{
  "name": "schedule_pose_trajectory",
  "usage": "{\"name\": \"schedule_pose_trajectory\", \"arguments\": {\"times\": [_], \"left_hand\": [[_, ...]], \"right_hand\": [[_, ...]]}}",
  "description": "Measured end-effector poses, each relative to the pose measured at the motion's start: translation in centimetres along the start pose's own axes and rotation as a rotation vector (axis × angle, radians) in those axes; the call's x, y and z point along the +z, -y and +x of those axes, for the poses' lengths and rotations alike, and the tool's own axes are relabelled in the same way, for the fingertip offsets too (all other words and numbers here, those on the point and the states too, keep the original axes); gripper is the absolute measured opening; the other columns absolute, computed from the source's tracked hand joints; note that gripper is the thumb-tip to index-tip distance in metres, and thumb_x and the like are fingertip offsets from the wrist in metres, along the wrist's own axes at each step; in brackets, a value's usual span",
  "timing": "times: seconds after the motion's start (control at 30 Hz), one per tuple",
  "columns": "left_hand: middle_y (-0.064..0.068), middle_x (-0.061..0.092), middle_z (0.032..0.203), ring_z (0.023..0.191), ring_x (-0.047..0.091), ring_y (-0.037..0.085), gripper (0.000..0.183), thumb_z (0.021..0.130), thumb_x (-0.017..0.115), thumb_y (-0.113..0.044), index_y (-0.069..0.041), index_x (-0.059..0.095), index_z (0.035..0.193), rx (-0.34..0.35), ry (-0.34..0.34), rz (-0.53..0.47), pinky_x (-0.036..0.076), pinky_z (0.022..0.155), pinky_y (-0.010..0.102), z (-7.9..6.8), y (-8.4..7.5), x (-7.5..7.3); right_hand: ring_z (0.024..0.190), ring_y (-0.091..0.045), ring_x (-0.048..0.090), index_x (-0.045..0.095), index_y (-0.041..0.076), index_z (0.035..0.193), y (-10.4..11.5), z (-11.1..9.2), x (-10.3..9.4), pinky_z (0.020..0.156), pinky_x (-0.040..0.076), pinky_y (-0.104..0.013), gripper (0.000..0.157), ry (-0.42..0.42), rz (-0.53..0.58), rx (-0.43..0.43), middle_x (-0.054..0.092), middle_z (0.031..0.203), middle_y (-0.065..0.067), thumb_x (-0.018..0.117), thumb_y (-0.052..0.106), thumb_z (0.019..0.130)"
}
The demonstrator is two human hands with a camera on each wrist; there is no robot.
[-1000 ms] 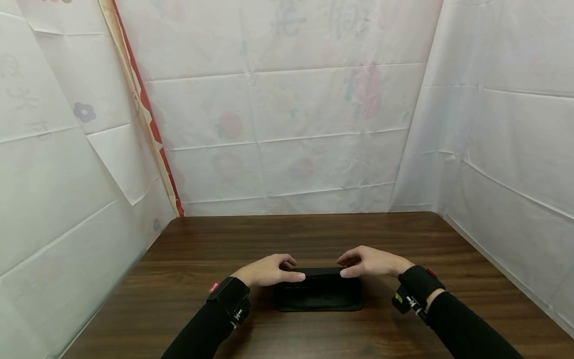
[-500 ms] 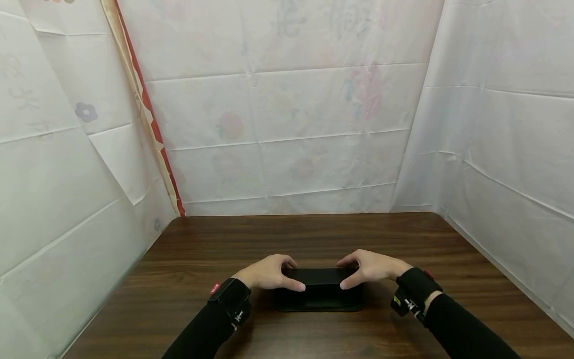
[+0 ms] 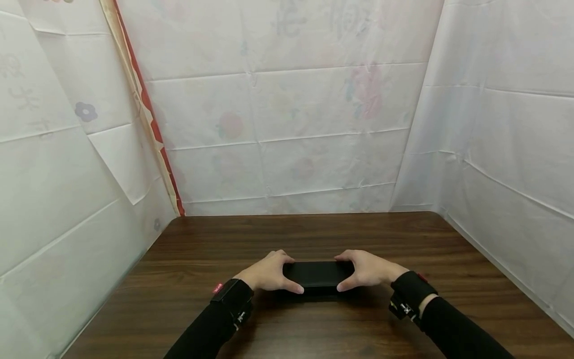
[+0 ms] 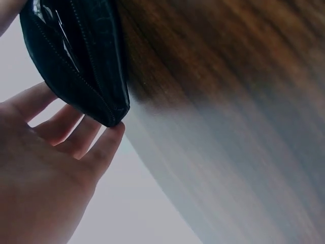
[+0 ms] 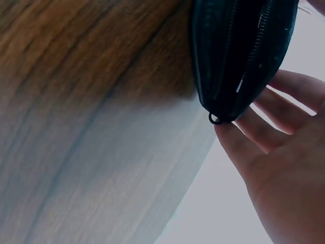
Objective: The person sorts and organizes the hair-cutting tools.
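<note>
A long black wallet [image 3: 318,273] is gripped at both ends over the table, its smooth outer face showing in the head view. My left hand [image 3: 270,272] holds the left end, thumb on the near side and fingers behind. At the right end my right hand [image 3: 368,269] holds it the same way. From the left wrist, stitched edges and a shiny strip show along the partly parted side of the wallet [image 4: 81,61]. Zip teeth and a small ring [image 5: 214,118] at its corner appear in the right wrist view.
The dark wood-grain table [image 3: 224,234] stretches out beyond the hands. White printed sheets [image 3: 287,124] hang behind it and along both sides. Each wrist carries a black strap with a small camera [image 3: 242,313].
The wallet's raised flap has folded over toward me, covering the open inside. The flat near part is now mostly hidden beneath it. Both hands have turned along with it.
</note>
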State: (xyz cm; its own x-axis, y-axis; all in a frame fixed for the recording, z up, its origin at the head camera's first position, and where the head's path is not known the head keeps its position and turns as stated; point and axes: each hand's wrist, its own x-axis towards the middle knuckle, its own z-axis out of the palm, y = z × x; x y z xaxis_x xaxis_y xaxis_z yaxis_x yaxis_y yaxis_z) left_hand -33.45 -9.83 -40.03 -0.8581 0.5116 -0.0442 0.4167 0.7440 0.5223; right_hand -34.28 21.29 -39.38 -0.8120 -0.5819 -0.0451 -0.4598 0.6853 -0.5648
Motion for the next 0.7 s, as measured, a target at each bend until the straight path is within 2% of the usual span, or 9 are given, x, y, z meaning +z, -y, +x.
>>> {"name": "schedule_pose_trajectory", "arguments": {"times": [0.33,0.53,0.7], "left_hand": [[0.01,0.052,0.138,0.13,0.045,0.029,0.089,0.076,0.084,-0.056,-0.003,0.057,0.142,0.031,-0.044,0.1,0.043,0.106,0.048,0.6,0.3,0.6],[0.01,0.049,0.139,0.129,0.044,0.031,0.095,0.075,0.083,-0.059,-0.005,0.052,0.147,0.024,-0.015,0.122,0.044,0.104,0.05,0.8,0.3,0.9],[0.01,0.049,0.141,0.129,0.044,0.031,0.104,0.072,0.084,-0.064,-0.008,0.047,0.152,0.033,0.006,0.196,0.041,0.106,0.05,1.0,-0.4,1.2]], "right_hand": [[0.136,-0.039,0.046,0.046,-0.004,0.149,0.0,0.2,0.7,0.109,0.038,-0.056,0.089,-0.017,-0.04,-0.02,0.046,0.148,-0.02,0.083,0.043,0.083],[0.135,-0.039,0.046,0.046,-0.003,0.149,0.1,0.1,0.9,0.108,0.039,-0.057,0.089,-0.024,-0.07,-0.011,0.046,0.148,-0.019,0.083,0.044,0.082],[0.135,-0.039,0.046,0.047,-0.001,0.149,0.1,0.0,1.0,0.107,0.039,-0.057,0.088,-0.025,-0.069,0.0,0.046,0.148,-0.018,0.083,0.045,0.082]]}}
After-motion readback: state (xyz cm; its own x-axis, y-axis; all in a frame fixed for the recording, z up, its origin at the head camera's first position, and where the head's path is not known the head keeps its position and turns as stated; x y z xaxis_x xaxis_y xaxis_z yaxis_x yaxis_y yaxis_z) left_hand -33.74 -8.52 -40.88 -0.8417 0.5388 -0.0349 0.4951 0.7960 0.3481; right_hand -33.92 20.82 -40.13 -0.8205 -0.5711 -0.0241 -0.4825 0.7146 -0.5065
